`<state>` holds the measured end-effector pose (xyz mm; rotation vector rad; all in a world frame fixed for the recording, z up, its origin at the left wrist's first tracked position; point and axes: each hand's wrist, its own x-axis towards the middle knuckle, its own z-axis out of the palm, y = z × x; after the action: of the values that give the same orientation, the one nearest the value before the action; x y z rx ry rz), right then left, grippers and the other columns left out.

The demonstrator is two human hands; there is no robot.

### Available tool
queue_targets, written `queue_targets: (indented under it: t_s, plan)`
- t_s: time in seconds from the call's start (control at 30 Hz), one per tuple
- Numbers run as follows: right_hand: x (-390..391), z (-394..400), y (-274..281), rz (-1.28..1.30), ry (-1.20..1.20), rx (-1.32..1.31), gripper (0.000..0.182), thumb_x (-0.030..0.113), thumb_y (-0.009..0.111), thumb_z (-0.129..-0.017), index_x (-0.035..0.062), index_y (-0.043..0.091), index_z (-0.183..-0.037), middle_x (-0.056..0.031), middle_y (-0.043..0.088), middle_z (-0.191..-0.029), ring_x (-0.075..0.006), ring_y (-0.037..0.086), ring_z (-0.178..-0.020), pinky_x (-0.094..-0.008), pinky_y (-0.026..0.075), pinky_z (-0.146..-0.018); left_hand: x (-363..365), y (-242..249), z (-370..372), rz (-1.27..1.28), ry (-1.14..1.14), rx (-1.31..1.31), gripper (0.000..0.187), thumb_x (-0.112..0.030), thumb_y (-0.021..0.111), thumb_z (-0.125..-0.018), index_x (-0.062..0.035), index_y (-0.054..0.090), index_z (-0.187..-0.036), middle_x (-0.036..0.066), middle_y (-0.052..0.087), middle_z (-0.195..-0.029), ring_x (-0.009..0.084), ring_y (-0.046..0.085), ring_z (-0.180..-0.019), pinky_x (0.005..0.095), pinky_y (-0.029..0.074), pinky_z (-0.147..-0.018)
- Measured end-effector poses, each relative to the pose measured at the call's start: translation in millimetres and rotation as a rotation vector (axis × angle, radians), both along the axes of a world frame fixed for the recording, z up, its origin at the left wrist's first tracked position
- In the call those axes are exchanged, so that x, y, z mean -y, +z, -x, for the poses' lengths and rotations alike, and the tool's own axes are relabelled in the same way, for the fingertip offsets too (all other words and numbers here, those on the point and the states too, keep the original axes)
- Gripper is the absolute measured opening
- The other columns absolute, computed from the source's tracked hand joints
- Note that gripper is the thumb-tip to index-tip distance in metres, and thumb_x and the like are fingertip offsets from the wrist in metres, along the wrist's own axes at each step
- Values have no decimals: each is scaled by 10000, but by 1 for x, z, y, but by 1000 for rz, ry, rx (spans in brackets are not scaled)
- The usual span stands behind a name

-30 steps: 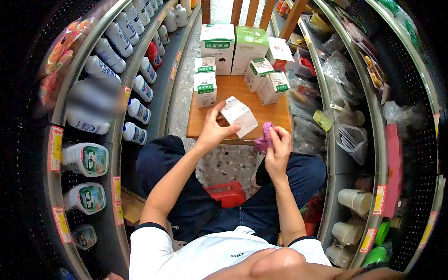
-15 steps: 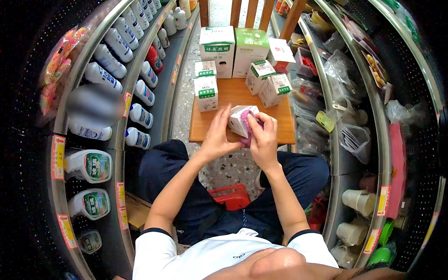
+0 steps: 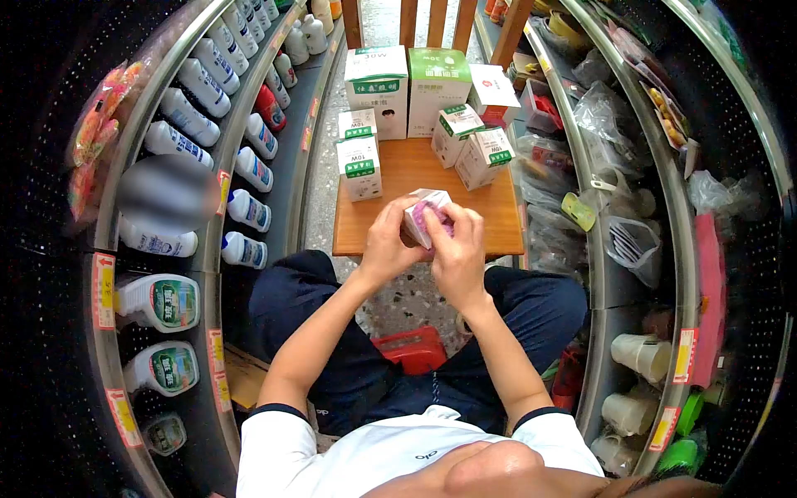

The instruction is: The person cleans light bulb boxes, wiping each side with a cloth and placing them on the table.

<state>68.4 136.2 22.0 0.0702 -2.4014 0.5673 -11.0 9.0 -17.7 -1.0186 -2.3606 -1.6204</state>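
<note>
Left hand (image 3: 390,246): fingers clasp the white box (image 3: 437,196), bracing it. Right hand (image 3: 459,257): fingers pinch the pink cloth (image 3: 421,217); apply light, even pressure.

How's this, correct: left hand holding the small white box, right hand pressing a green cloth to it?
The cloth is pink, not green, as the head view shows; the left hand holds the small white box, and the right hand presses the cloth to it.

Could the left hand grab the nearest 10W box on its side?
Probably yes: the left hand is close to the nearest 10W box and nothing stands between them, though it would first have to let go of the white carton.
</note>
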Motion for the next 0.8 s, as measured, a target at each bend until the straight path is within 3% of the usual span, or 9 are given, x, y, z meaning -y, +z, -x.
queue_targets:
  t_s: [0.1, 0.4, 0.5, 0.67, 0.8]
  plan:
    - [-4, 3, 0, -27, -98, 14, 446, -4, 623, -764, 54, 662, -1205, -140, 548, -1210, -351, 506, -1103, -460, 446, -933, -2, 3, 0, 6, 28, 5, 691, -138, 861, -646, -74, 546, -1259, 156, 639, -1205, 335, 635, -1112, 394, 509, -951]
    - [0, 2, -2, -70, -344, 76, 456, -25, 610, -797, 20, 620, -1251, -169, 534, -1211, -367, 498, -1110, -464, 449, -953, -5, 1, 2, -15, 8, -48, 706, -137, 860, -649, -47, 532, -1268, 165, 639, -1209, 330, 634, -1126, 395, 501, -968]
    - [-2, -3, -5, -46, -404, 116, 449, -15, 600, -817, 18, 606, -1264, -173, 535, -1203, -370, 501, -1102, -460, 452, -947, -7, -4, -2, -18, 3, -17, 697, -123, 851, -625, -38, 534, -1240, 196, 610, -1229, 388, 587, -1157, 446, 484, -980]
    - [-12, -24, -5, 36, -454, 249, 432, -5, 562, -842, 14, 592, -1272, -183, 541, -1132, -374, 513, -1058, -453, 455, -916, -7, -9, -12, 20, -26, -189, 787, -71, 859, -590, -31, 493, -1286, 203, 548, -1307, 410, 507, -1259, 460, 441, -1050]
    - [-48, -51, -45, 215, -351, 402, 407, -40, 514, -833, -16, 621, -1226, -204, 555, -1072, -383, 536, -1026, -445, 450, -918, 2, -16, -13, 87, -159, -252, 825, -29, 846, -593, -46, 466, -1325, 195, 515, -1350, 404, 442, -1336, 470, 382, -1120]
